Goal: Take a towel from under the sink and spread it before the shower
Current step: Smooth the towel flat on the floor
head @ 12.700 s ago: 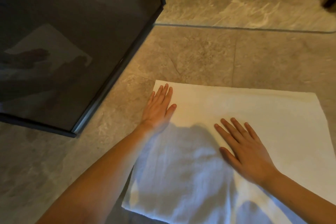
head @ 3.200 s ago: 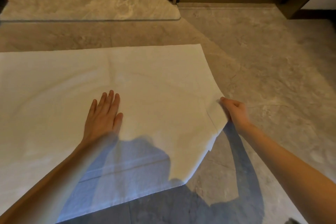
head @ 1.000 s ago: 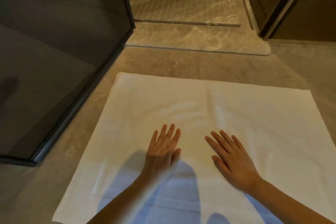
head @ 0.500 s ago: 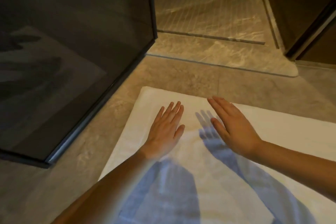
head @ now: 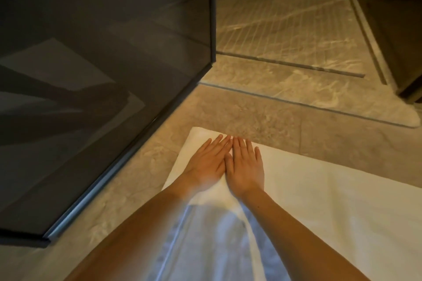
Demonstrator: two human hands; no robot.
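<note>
Towel: the white towel lies flat on the floor, its far left corner just short of the shower step, its right part running out of view
Left hand: the left hand is flat and fully open, palm down on the towel near that far left corner, gripping nothing
Right hand: the right hand is the same, flat and open, pressed on the cloth right beside the left, forefingers touching
Step in hand: I'd say this is the smoothing stage; the towel is already out and laid, and both palms are pressing the corner flat
Next move: it looks to call for sliding the palms apart or towards the edges to push out any creases, then lifting off; the near edge is hidden under the arms and their shadow, so I cannot tell how flat it lies there
Floor: mottled beige stone tiles, bare between towel and shower
Shower: a low paler step with a dark drain slot, then a ribbed wet-area floor beyond
Glass: a dark tinted glass panel in a black frame stands at the left, near the towel's left edge but apart from it
Room: dim, warm light; dark walls at the far right
</note>
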